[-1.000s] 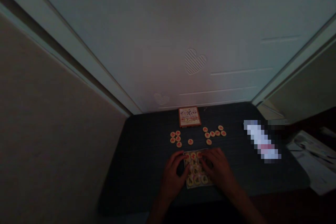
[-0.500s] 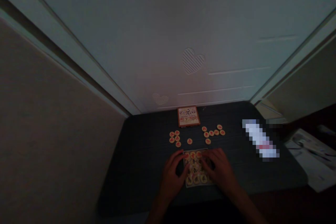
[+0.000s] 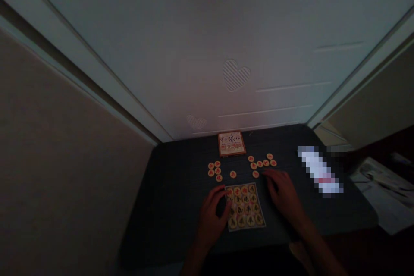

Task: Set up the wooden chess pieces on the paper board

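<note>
A flat tray (image 3: 258, 223) packed with round yellow game discs lies on the dark table (image 3: 171, 207) in front of me. My left hand (image 3: 211, 213) rests against the tray's left edge, fingers curled on it. My right hand (image 3: 283, 190) is off the tray, to its right and a little beyond it, fingers stretched toward a loose disc (image 3: 255, 174). It holds nothing that I can see. Loose discs lie in two groups beyond the tray, a left cluster (image 3: 214, 170) and a right cluster (image 3: 262, 161), with a single disc (image 3: 233, 174) between.
A small red-edged box lid (image 3: 230, 143) lies at the table's far edge against a pale door with heart shapes (image 3: 236, 74). A blurred white object (image 3: 320, 171) lies at the right of the table. Papers (image 3: 381, 185) sit lower right, off the table.
My right hand has lifted off the tray and moved right and forward toward the loose discs, uncovering the tray's discs. The left hand has stayed at the tray's left edge.
</note>
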A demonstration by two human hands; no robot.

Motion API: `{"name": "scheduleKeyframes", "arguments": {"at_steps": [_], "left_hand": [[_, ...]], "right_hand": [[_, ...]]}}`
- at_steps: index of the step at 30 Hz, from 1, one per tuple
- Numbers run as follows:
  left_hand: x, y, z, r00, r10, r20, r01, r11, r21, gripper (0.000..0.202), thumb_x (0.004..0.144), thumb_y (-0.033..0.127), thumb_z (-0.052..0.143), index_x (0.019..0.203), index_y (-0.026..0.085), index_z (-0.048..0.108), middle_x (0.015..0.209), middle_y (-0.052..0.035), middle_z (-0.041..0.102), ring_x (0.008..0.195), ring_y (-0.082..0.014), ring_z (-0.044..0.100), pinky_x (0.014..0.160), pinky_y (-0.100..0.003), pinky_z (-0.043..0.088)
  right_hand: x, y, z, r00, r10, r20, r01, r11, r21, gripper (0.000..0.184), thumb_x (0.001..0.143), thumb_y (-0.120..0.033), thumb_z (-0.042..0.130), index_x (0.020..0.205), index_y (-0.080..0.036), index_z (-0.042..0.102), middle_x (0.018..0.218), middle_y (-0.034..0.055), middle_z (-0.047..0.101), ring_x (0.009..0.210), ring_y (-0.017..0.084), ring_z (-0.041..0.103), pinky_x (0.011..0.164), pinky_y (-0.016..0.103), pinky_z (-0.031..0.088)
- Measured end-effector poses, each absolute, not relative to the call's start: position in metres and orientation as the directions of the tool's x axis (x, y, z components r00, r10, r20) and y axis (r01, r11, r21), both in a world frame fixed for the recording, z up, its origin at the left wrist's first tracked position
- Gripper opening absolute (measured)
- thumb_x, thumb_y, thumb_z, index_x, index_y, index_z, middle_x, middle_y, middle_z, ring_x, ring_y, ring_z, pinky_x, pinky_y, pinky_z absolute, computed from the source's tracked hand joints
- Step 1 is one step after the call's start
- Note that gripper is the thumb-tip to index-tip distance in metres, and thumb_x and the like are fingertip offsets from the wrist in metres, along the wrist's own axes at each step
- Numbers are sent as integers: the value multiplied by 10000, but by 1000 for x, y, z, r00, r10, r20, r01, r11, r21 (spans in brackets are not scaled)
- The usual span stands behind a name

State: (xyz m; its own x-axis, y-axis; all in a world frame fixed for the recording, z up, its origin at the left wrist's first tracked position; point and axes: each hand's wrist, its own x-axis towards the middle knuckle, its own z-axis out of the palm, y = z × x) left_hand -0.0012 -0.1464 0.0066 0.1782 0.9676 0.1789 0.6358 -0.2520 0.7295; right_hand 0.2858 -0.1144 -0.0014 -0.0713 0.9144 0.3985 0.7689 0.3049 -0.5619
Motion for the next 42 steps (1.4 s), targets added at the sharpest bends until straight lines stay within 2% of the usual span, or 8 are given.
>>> {"name": "scheduleKeyframes", "arguments": {"at_steps": [5, 13, 22, 29, 42], "left_hand": [[-1, -146, 7, 161, 969, 185, 646, -245, 722, 265, 957, 291, 606, 1213, 304, 673, 1323, -57, 641, 1191, -247, 649, 1027, -453, 542], [0, -146, 8, 160, 969, 188, 644, -247, 724, 265, 962, 287, 599, 1217, 304, 670, 1315, -59, 641, 1195, -246, 646, 1021, -447, 544], [0, -146, 6, 160, 969, 187, 644, -246, 725, 259, 971, 280, 592, 1219, 306, 664, 1317, -55, 637, 1204, -243, 636, 1042, -457, 529], [0, -146, 5, 164, 970, 178, 643, -242, 727, 249, 973, 294, 592, 1214, 305, 655, 1315, -56, 633, 1202, -238, 638, 1033, -442, 532], [1, -145, 10, 158, 970, 182, 649, -241, 721, 256, 967, 289, 595, 1212, 308, 668, 1318, -53, 638, 1200, -242, 642, 1035, -445, 535]], "right_hand": [[292, -103, -1, -188, 916, 355, 757, 365, -541, 348, 942, -111, 477, 1204, -247, 661, 1311, 71, 684, 1184, 278, 614, 995, 518, 512], [288, -101, -8, -207, 916, 343, 759, 372, -534, 424, 892, -61, 482, 1221, -260, 661, 1337, 57, 679, 1150, 275, 627, 976, 524, 531], [295, -125, -7, -164, 921, 353, 758, 346, -553, 311, 943, -159, 514, 1186, -263, 677, 1197, 78, 725, 1078, 275, 663, 943, 498, 553], [292, -125, -15, -91, 921, 380, 786, 301, -540, 302, 968, -281, 568, 1258, -269, 649, 1252, 105, 671, 1139, 291, 632, 981, 516, 542], [291, -125, -15, -87, 932, 353, 783, 283, -553, 183, 955, -281, 601, 1120, -247, 671, 1132, 90, 721, 1062, 284, 649, 931, 492, 546]]}}
